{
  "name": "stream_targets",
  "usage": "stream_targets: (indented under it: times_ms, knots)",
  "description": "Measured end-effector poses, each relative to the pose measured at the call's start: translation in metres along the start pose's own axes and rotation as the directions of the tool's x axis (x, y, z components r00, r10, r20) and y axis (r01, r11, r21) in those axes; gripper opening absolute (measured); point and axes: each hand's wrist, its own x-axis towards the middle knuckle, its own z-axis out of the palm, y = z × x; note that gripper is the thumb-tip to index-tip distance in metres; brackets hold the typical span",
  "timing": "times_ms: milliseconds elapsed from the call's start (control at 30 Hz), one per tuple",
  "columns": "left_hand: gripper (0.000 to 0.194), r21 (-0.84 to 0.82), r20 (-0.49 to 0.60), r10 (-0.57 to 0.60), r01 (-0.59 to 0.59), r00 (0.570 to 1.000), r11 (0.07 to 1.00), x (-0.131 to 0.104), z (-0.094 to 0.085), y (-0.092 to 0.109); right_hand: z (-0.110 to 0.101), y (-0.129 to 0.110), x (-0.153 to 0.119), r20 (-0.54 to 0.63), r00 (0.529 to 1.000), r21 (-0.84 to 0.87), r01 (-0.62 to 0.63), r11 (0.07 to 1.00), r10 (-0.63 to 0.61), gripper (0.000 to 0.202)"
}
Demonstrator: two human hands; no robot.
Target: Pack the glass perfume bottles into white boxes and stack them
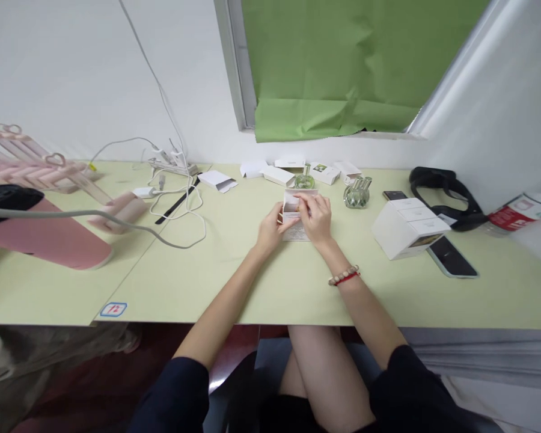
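Note:
A small open white box [291,206] stands between my hands at the middle of the table. My left hand [270,230] grips its left side and lower edge. The fingers of my right hand [316,216] are bent together at the box's opening; what they pinch, if anything, is too small to name. Under the box lies a printed sheet [296,232]. Just behind it sits a green glass bottle [305,180]. More glass bottles [356,193] stand together to the right of my right hand.
Small white cartons [278,175] lie along the wall. To the right are a white box block [408,227], a phone [453,257], a black headset [451,195] and a bottle [518,213]. Cables [193,207], a pink device [63,237] and pink racks [36,162] occupy the left.

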Motion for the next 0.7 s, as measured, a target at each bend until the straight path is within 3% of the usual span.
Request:
stream_targets:
  times_ms: [167,400,567,700]
  knots:
    - [0.055,0.078,-0.02,0.056,-0.054,0.998,0.996,-0.004,-0.008,0.0,0.0,-0.001,-0.002,-0.052,0.996,0.001,0.069,0.998,-0.069,0.027]
    - [0.04,0.118,-0.107,0.252,-0.239,0.962,0.964,-0.008,-0.012,-0.009,-0.003,-0.003,-0.001,-0.196,0.97,-0.016,0.141,0.99,-0.141,0.016]
    - [0.033,0.364,0.089,0.396,-0.4,0.914,0.841,-0.01,-0.015,-0.011,-0.004,-0.012,0.002,-0.194,0.962,0.023,0.2,0.979,-0.192,0.019]
    - [0.037,0.472,0.131,0.448,-0.452,0.885,0.757,-0.011,-0.02,-0.01,-0.002,-0.024,0.003,-0.2,0.963,0.086,0.202,0.976,-0.182,0.017]
